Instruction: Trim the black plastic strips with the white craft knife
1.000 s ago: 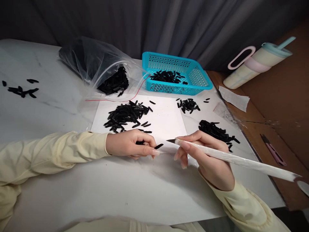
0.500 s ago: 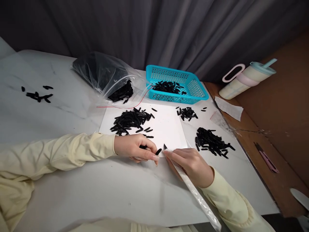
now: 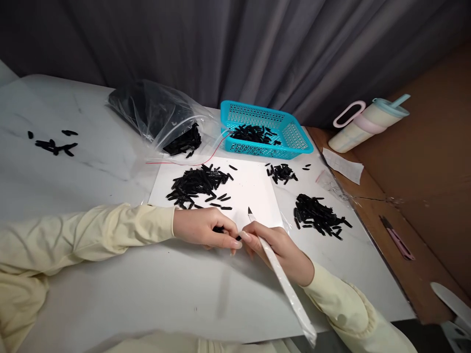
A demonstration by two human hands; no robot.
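Observation:
My left hand [image 3: 208,228] is closed, with a small black elongated piece [image 3: 238,238] pinched between thumb and forefinger. More black pieces [image 3: 218,229] show inside its curled fingers. My right hand [image 3: 281,250] meets it, fingertips at the pinched piece, which they mostly cover. Across the right hand lies a long white stick-like tool [image 3: 289,289] with a dark pointed tip, gripped among the fingers and angled up and left. Just beyond the hands, a heap of black pieces [image 3: 196,184] lies on a white sheet [image 3: 253,189].
A blue basket [image 3: 263,148] holds black pieces, beside a clear plastic bag [image 3: 150,110] of more. Other piles lie at right [image 3: 320,215] and behind it [image 3: 281,172]; a few loose pieces [image 3: 55,147] are far left. A tumbler [image 3: 355,131] and pink cutter [image 3: 397,238] stand and lie rightward.
My right hand has moved left to the piece in my left fingers, and its thumb and forefinger have shifted off the tool's tip. The tool now lies further back in the hand.

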